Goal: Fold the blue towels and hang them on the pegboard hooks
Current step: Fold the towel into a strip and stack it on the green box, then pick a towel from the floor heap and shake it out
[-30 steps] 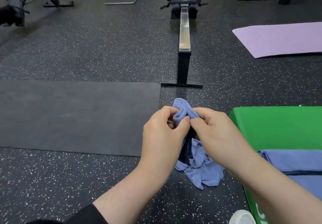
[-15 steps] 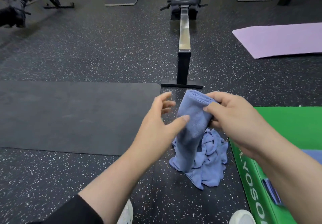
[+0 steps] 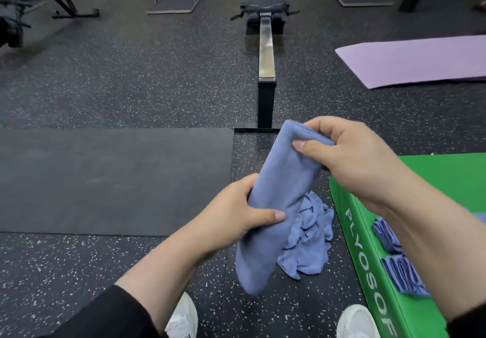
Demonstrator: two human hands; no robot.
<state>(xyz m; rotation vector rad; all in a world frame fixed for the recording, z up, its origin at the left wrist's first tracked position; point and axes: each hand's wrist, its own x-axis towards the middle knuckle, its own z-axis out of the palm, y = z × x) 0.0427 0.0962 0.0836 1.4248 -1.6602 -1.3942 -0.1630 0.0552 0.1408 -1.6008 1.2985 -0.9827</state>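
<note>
A folded blue towel (image 3: 278, 193) hangs as a long narrow strip in the air in front of me. My right hand (image 3: 349, 159) grips its top end, thumb across the front. My left hand (image 3: 236, 219) pinches the strip lower down at its left edge. Beneath it a crumpled blue towel (image 3: 310, 245) lies on the speckled floor. Two folded blue towels (image 3: 399, 264) lie on the green box (image 3: 368, 272) at the right, partly hidden by my right forearm. No pegboard is in view.
A rowing machine rail (image 3: 267, 61) runs away from me at centre. A black mat (image 3: 110, 177) lies on the left, a purple mat (image 3: 420, 59) at far right. My white shoes (image 3: 184, 319) show at the bottom edge. Stands line the far wall.
My right hand has lifted the towel's top end higher. My left hand, open half a second ago, now grips the strip lower down. The view has tilted, showing more of the far wall.
</note>
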